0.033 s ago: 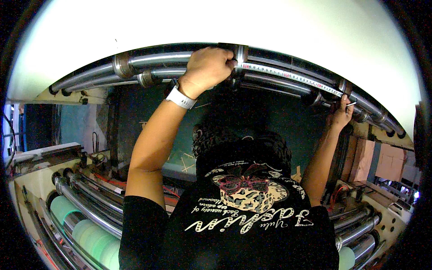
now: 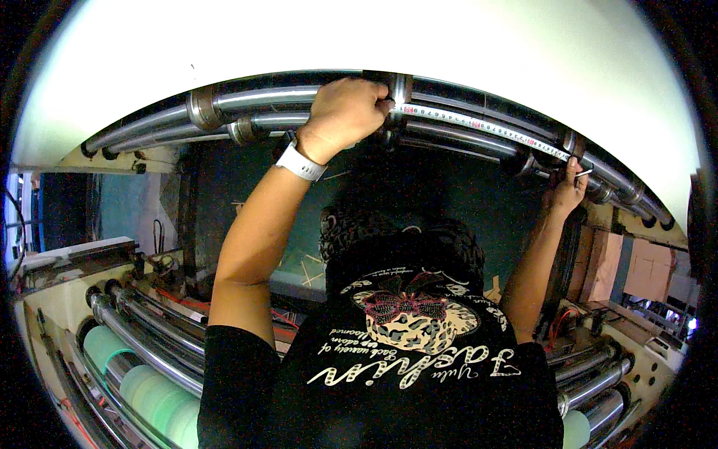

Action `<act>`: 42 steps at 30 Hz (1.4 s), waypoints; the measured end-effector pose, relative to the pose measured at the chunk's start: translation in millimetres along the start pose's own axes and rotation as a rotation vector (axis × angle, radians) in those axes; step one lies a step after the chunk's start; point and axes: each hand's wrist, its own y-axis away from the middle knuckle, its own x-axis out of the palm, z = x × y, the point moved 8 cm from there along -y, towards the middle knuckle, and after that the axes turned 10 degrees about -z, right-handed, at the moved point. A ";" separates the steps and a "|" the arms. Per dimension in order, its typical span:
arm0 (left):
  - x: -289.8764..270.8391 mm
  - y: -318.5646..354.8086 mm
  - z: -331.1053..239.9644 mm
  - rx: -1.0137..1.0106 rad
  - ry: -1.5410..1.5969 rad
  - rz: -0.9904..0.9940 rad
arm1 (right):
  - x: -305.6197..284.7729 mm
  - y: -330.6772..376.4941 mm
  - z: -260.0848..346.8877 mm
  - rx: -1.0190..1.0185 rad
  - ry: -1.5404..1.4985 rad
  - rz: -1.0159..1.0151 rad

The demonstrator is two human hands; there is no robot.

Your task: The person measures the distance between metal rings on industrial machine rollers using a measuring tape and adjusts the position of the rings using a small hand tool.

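Observation:
A white tape measure [image 2: 479, 126] with red and black marks is stretched along the front of a long metal shaft [image 2: 479, 105]. My left hand [image 2: 348, 112], with a pale strap on its wrist, pinches the tape's left end beside a metal collar [image 2: 402, 88]. At the other end, my right hand [image 2: 570, 193] has its fingers closed round the tape by a second collar [image 2: 574, 142]. A thin white stick [image 2: 584, 173] juts out from those fingers; its kind is too small to tell. The tape's case is not visible.
A large white surface [image 2: 359, 37] lies beyond the shafts. More collars sit on the left, one of them a rusty ring [image 2: 202, 109]. Behind me are metal rollers [image 2: 161, 337] and pale green cylinders [image 2: 153, 393]. Brown cardboard [image 2: 647, 269] stands at right.

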 end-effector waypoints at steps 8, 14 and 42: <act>5.5 -1.8 2.7 0.004 0.002 0.013 | 5.5 4.0 4.9 0.043 -0.047 0.014; 1.7 -2.7 -1.0 -0.016 -0.025 0.026 | 1.2 2.2 -2.0 0.108 -0.023 0.042; 5.7 -5.1 4.6 -0.099 0.009 0.064 | -11.5 8.6 -25.2 0.065 -0.012 -0.007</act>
